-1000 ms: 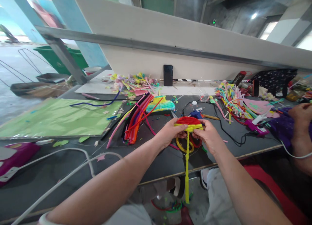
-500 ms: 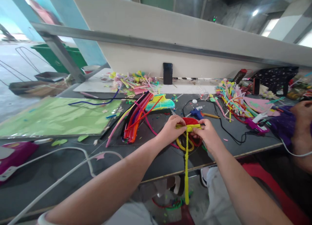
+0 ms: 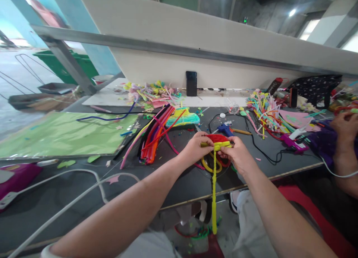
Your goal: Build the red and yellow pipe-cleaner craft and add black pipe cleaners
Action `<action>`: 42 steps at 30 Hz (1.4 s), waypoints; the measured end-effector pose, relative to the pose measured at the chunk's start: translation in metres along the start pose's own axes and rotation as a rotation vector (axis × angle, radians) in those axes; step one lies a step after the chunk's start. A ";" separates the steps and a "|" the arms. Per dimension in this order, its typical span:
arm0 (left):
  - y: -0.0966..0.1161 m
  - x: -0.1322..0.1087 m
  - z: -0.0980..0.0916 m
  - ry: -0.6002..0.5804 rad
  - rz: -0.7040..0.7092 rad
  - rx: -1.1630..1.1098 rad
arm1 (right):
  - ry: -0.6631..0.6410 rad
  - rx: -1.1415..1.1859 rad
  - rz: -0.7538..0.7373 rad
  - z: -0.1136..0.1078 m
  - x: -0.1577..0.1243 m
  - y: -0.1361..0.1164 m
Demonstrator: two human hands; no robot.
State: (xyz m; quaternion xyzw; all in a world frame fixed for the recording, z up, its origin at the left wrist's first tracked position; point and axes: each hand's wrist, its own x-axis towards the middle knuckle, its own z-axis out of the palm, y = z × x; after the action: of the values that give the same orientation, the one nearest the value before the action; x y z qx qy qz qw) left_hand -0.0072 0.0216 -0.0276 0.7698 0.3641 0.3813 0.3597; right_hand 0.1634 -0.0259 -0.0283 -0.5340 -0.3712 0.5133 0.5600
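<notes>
My left hand (image 3: 195, 148) and my right hand (image 3: 237, 155) meet above the dark table (image 3: 173, 187), both pinched on a red and yellow pipe-cleaner piece (image 3: 216, 140). The piece has a red dome on top and a yellow band along its lower edge. A long twisted yellow stem (image 3: 214, 191) hangs from it past the table's front edge. Under my hands lie a yellow loop (image 3: 207, 166) and a red loop (image 3: 224, 163) on the table.
A bundle of coloured pipe cleaners (image 3: 155, 133) lies left of my hands, a green sheet (image 3: 64, 135) further left. A blue glue gun (image 3: 225, 129) and black cable (image 3: 261, 153) lie behind. Another person's hand (image 3: 345, 125) works at the right. A phone (image 3: 191, 83) leans on the back board.
My hands dropped slightly with the piece and closed tighter on its yellow band. The other person's hand at the right shifted a little.
</notes>
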 end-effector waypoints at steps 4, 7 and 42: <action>-0.002 0.000 0.001 -0.005 0.000 -0.024 | -0.013 0.055 0.022 0.000 0.000 0.001; -0.002 0.000 0.001 0.004 -0.009 -0.062 | -0.031 0.107 0.029 0.000 -0.001 -0.001; 0.009 -0.006 -0.002 -0.255 -0.512 -0.842 | -0.056 0.256 -0.142 0.006 -0.011 -0.012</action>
State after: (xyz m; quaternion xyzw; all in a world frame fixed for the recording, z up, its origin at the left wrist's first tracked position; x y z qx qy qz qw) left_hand -0.0088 0.0126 -0.0209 0.4844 0.3090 0.2976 0.7624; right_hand 0.1576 -0.0345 -0.0143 -0.4161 -0.3550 0.5303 0.6478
